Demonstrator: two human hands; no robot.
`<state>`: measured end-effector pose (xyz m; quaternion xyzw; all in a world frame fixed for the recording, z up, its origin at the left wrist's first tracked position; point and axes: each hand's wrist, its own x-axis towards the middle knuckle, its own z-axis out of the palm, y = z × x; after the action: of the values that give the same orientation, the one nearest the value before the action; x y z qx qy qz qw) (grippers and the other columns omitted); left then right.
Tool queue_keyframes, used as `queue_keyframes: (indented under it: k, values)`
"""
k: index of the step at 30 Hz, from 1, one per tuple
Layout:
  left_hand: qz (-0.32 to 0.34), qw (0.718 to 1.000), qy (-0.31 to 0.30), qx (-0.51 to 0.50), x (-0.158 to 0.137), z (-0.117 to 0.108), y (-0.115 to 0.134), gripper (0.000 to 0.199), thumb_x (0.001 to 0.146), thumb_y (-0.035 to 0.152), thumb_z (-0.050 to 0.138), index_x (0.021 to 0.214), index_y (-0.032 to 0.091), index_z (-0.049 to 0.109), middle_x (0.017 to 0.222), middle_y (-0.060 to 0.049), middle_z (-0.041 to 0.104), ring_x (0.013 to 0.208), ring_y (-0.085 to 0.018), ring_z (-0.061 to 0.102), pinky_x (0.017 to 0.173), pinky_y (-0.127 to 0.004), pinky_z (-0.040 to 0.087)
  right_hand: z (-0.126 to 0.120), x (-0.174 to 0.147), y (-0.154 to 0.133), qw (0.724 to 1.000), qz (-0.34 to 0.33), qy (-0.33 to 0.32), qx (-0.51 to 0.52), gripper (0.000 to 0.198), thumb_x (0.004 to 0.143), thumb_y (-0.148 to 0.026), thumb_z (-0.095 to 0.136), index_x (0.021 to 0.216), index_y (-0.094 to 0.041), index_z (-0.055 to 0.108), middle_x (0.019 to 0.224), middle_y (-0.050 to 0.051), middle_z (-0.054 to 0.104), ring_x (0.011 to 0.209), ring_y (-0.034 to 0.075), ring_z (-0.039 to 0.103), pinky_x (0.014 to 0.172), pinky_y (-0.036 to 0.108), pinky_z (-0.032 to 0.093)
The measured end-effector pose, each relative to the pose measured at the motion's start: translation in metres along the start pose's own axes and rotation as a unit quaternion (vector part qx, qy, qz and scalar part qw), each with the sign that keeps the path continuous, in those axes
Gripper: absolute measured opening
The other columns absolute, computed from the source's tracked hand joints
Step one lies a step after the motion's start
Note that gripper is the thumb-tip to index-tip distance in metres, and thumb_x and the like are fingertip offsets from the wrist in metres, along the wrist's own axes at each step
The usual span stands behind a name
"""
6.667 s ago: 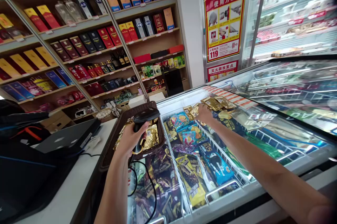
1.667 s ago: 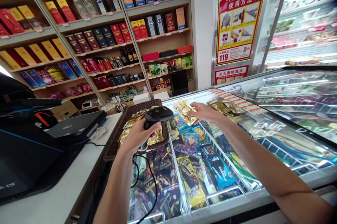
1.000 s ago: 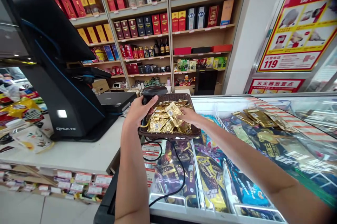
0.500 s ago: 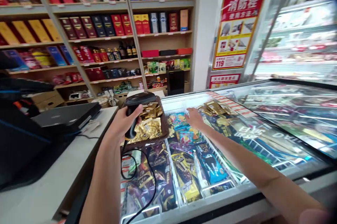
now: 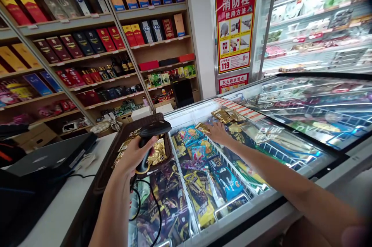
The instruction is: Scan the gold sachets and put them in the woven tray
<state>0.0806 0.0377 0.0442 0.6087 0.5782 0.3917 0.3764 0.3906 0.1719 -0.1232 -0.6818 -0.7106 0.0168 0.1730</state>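
My left hand (image 5: 132, 156) is wrapped round the handle of a black barcode scanner (image 5: 154, 127), whose cable (image 5: 159, 208) hangs below it. Beneath the scanner is a brown woven basket (image 5: 139, 121) holding gold foil packets (image 5: 159, 153). My right hand (image 5: 220, 134) reaches over the chest freezer, its fingers closed on a small gold packet (image 5: 201, 127). Just beyond that hand, several more gold packets (image 5: 223, 115) lie on the freezer's glass top. My thumb on the right hand is partly hidden.
Bagged ice creams (image 5: 200, 200) fill wire baskets inside the freezer (image 5: 261, 194). At left, a dark laptop-like device (image 5: 52, 154) rests on a white counter (image 5: 58, 204). Shelves of boxed bottles (image 5: 87, 42) stand behind, and a lit display fridge (image 5: 316, 26) stands at right.
The view has swung to the right. My right hand now shows a gold packet at its fingertips, not visible before. My left hand still holds the scanner over the basket.
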Motion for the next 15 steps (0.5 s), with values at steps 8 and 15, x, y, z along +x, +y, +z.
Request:
queue_keyframes:
  k: [8,15]
  values:
    - [0.01,1.0,0.003,0.003,-0.005,-0.009,0.002,0.053,0.07,0.067,0.069,0.082,0.017,0.055,0.061,0.0,0.058,0.056,-0.012,0.05,0.049,-0.021,0.033,-0.034,0.025,-0.021,0.97,0.076,-0.163,0.161,0.019,0.073,-0.027,0.075,0.081,-0.012,0.066,0.073,0.009,0.069,0.07,0.022,0.067,0.061,0.027,0.049]
    - [0.031,0.999,0.03,-0.015,-0.019,-0.024,0.009,0.051,0.071,0.066,0.068,0.08,0.018,0.054,0.06,0.0,0.058,0.055,-0.012,0.049,0.048,-0.021,0.032,-0.066,0.002,-0.063,0.87,0.002,-0.151,0.469,0.031,0.087,-0.047,0.062,0.083,-0.017,0.056,0.058,0.002,0.061,0.049,0.012,0.055,0.045,0.021,0.039]
